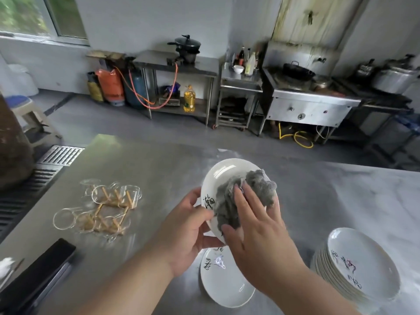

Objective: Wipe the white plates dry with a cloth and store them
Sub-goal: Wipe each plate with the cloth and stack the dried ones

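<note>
Gripping a tilted white plate (227, 176) by its rim in the curled left hand (188, 233), up and left of the plate stack (361, 269). Pressing a grey cloth (247, 196) onto its face with the flat right hand (256, 233). Held over the bench (159, 169).

Commercial kitchen: steel wok range (306, 103), gas cylinders (111, 87).

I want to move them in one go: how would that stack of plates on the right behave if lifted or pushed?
The stack of plates shows many rims, so it is probably heavy. Their glossy glaze suggests they may slide on each other and on the smooth steel table. Likely stiff but breakable.
</note>
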Demonstrator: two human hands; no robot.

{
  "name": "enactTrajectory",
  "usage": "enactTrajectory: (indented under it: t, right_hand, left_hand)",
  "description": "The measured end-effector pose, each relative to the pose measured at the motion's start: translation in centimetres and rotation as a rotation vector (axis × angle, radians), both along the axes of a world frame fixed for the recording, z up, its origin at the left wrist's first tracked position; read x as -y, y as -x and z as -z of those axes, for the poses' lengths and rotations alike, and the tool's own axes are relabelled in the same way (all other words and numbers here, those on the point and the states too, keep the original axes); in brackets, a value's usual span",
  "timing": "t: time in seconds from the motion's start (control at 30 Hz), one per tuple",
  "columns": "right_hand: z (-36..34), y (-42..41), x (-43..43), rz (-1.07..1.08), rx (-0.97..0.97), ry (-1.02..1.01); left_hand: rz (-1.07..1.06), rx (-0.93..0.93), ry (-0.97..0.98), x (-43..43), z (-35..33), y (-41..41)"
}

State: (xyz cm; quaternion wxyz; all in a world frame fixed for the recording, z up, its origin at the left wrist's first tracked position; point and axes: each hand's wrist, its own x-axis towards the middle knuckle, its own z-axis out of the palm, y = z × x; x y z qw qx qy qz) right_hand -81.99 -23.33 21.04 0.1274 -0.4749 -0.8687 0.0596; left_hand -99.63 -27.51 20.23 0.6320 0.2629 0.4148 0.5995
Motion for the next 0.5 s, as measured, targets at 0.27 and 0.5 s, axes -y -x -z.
enactTrajectory:
  t: [0.27,0.5]
  right_hand:
    - [-1.8,1.2,-0.3,-0.254,-0.176,0.068]
    - [-2.1,1.0,-0.1,-0.302,0.021,-0.117]
  left_hand:
    - [0.11,-0.041,-0.088,1.7,-1.2,0.6]
    - [0.083,-0.022,-0.074,2.7,-1.3,1.7]
